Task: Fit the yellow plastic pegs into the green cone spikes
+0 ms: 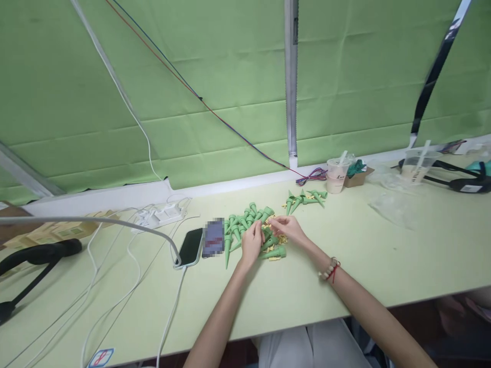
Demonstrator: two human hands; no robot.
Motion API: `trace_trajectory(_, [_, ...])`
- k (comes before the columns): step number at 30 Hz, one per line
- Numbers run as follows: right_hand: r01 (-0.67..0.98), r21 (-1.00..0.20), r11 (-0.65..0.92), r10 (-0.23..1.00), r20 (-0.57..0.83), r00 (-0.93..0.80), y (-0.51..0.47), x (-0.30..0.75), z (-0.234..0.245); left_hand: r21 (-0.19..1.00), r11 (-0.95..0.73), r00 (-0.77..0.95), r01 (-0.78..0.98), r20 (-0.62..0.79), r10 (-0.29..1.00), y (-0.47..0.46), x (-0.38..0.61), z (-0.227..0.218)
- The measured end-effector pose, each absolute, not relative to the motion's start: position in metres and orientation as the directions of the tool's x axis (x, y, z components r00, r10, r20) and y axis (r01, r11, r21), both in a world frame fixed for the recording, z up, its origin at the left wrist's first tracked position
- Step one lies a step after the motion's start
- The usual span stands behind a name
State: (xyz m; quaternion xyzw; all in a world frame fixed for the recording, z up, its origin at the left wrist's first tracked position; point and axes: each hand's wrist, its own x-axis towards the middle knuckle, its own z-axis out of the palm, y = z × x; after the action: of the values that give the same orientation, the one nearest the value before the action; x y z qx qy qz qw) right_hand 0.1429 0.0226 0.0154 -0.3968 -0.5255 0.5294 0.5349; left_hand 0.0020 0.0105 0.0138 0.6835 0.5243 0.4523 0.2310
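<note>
A heap of green cone-shaped plastic spikes (245,223) lies on the pale green table (383,260), mixed with small yellow pieces (282,239). My left hand (252,244) is closed around one green spike at the heap's near edge. My right hand (288,228) pinches a small yellow piece right beside it, fingertips almost touching the left hand. A bead bracelet with a red cord (330,269) sits on my right wrist. A second, smaller group of green spikes (305,199) lies farther back to the right.
Two phones (192,246) lie left of the heap, one on a white cable. A white power strip (163,214) and loose cables sit farther left. Two plastic cups (336,175), a small cardboard box (356,176) and clear bags (391,207) stand at the back right.
</note>
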Motion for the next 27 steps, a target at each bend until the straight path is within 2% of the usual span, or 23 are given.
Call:
trace_trajectory(2, [-0.313, -0.949, -0.048, 0.955, 0.048, -0.291, 0.023, 0.146, 0.018, 0.757, -0.349, 0.060, 0.552, 0.382, 0.922, 0.011, 0.001, 0.015])
trace_trajectory(4, [-0.423, -0.890, -0.168, 0.908, 0.027, -0.418, 0.022, 0.149, 0.020, 0.712, -0.357, 0.081, 0.604, 0.391, 0.917, 0.010, 0.001, 0.015])
trace_trajectory(7, [-0.460, -0.852, -0.248, 0.849, 0.037, -0.527, 0.018, 0.151, 0.023, 0.676, -0.360, 0.107, 0.643, 0.386, 0.916, 0.009, 0.000, 0.015])
trace_trajectory(11, [-0.405, -0.888, -0.217, 0.833, 0.048, -0.551, 0.012, 0.151, 0.026, 0.628, -0.413, 0.153, 0.659, 0.426, 0.892, 0.009, -0.002, 0.016])
trace_trajectory(15, [-0.350, -0.917, -0.193, 0.851, 0.022, -0.526, 0.012, 0.151, 0.027, 0.550, -0.568, 0.193, 0.612, 0.593, 0.782, 0.011, -0.002, 0.018])
trace_trajectory(18, [-0.292, -0.944, -0.155, 0.871, 0.009, -0.491, 0.016, 0.151, 0.024, 0.525, -0.612, 0.163, 0.592, 0.665, 0.729, 0.011, -0.001, 0.017])
trace_trajectory(23, [-0.199, -0.979, -0.044, 0.897, 0.049, -0.439, 0.022, 0.152, 0.017, 0.571, -0.509, 0.067, 0.644, 0.621, 0.781, 0.006, 0.001, 0.019])
trace_trajectory(27, [-0.091, -0.996, 0.017, 0.908, 0.053, -0.415, 0.023, 0.158, 0.019, 0.519, -0.384, 0.023, 0.764, 0.573, 0.819, 0.004, 0.002, 0.021])
